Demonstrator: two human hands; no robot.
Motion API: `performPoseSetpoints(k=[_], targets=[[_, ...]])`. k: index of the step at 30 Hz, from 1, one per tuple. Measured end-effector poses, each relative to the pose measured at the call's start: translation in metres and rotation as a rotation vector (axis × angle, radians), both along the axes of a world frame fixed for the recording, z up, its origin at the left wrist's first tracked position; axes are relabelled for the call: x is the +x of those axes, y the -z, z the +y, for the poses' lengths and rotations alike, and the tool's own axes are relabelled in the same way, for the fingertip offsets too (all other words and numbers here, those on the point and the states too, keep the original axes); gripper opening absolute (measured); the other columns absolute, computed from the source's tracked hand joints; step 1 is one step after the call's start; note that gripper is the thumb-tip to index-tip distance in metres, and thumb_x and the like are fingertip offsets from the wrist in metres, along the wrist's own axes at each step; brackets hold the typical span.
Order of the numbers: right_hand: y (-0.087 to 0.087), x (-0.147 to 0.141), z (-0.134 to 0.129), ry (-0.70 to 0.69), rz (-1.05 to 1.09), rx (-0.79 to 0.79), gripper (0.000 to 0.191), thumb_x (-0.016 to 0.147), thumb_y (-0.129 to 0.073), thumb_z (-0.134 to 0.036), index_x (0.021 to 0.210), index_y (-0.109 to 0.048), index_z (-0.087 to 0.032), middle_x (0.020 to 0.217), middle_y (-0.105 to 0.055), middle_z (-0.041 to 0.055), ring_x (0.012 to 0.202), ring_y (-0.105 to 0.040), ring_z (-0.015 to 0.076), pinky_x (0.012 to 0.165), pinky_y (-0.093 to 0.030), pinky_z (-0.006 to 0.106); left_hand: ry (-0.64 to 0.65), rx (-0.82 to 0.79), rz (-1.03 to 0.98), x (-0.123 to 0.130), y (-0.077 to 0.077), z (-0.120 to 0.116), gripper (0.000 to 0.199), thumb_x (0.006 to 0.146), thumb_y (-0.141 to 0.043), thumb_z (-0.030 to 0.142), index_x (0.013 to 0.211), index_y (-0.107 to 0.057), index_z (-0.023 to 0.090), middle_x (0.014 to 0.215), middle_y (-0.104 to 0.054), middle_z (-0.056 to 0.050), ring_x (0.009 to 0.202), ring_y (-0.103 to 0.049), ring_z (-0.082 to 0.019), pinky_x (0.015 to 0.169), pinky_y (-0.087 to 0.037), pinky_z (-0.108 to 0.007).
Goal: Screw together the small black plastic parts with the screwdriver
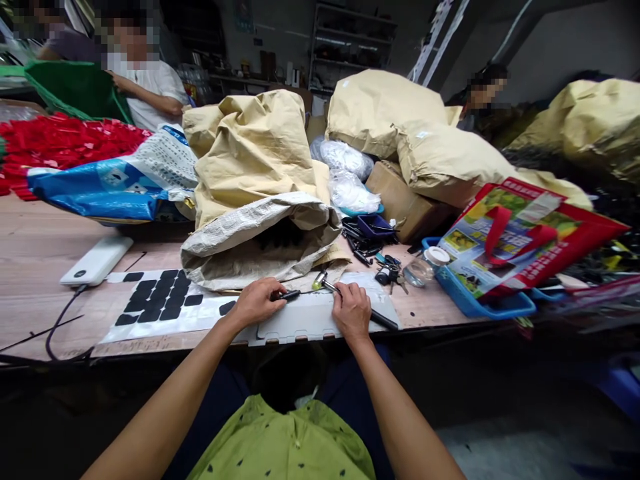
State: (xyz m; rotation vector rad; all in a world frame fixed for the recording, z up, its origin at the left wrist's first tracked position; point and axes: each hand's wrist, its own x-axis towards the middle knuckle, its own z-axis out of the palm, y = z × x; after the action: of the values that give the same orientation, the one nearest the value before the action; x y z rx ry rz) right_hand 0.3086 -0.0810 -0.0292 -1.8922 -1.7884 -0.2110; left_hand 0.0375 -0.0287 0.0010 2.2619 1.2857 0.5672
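My left hand (259, 302) pinches a small black part (291, 295) with a thin rod pointing right. My right hand (353, 309) is closed round a hammer, whose metal head (320, 279) lies to the left of the fingers and whose black handle (384, 319) sticks out to the right. Beneath both hands is a pale grey board (295, 321) at the table's front edge. Behind them gapes an open woven sack (215, 257) with dark items inside. A white sheet with black pads (159, 297) lies left of my left hand.
A white power bank (97, 260) with a cable lies at the left. To the right are keys (399, 283), a clear jar (419, 272) and a blue basket (465, 301) bearing a colourful bag (505, 240). Large paper sacks (385, 110) stand behind. A person in white (150, 93) is at the back left.
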Motion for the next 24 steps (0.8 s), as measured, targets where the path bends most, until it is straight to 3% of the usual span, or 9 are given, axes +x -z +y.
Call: performPoseSetpoints(k=[9, 13, 18, 24], targets=[[0.002, 0.001, 0.000, -0.005, 0.003, 0.014, 0.020, 0.094, -0.060, -0.023, 0.112, -0.070, -0.024, 0.100, -0.063, 0.0057, 0.096, -0.048, 0.0229, 0.081, -0.031, 0.033, -0.089, 0.116, -0.054, 0.017, 0.022, -0.011, 0.018, 0.084, -0.075, 0.033, 0.099, -0.074, 0.023, 0.094, -0.070, -0.004, 0.092, -0.058, -0.024, 0.086, -0.042, -0.036], [0.000, 0.003, 0.003, -0.011, 0.008, -0.021, 0.021, 0.094, -0.060, -0.022, 0.112, -0.070, -0.024, 0.100, -0.064, 0.0052, 0.095, -0.050, 0.0220, 0.080, -0.033, 0.032, -0.066, 0.072, -0.083, 0.016, 0.022, -0.011, 0.021, 0.083, -0.079, 0.032, 0.100, -0.076, 0.023, 0.092, -0.069, -0.004, 0.092, -0.058, -0.024, 0.086, -0.042, -0.036], [-0.017, -0.001, -0.001, -0.042, 0.153, -0.030, 0.024, 0.097, -0.054, -0.021, 0.115, -0.070, -0.023, 0.102, -0.067, 0.0057, 0.096, -0.057, 0.0214, 0.083, -0.039, 0.031, -0.075, 0.018, -0.112, 0.015, 0.015, -0.011, 0.023, 0.079, -0.083, 0.029, 0.100, -0.078, 0.022, 0.093, -0.070, -0.004, 0.095, -0.058, -0.025, 0.087, -0.041, -0.035], [-0.039, -0.030, -0.023, -0.243, 0.409, -0.037, 0.029, 0.102, -0.047, -0.028, 0.120, -0.068, -0.023, 0.110, -0.071, 0.0057, 0.104, -0.065, 0.0200, 0.091, -0.047, 0.030, -0.088, 0.011, -0.116, 0.016, 0.016, -0.012, 0.021, 0.079, -0.083, 0.028, 0.099, -0.079, 0.024, 0.093, -0.070, -0.003, 0.096, -0.059, -0.024, 0.087, -0.041, -0.034]])
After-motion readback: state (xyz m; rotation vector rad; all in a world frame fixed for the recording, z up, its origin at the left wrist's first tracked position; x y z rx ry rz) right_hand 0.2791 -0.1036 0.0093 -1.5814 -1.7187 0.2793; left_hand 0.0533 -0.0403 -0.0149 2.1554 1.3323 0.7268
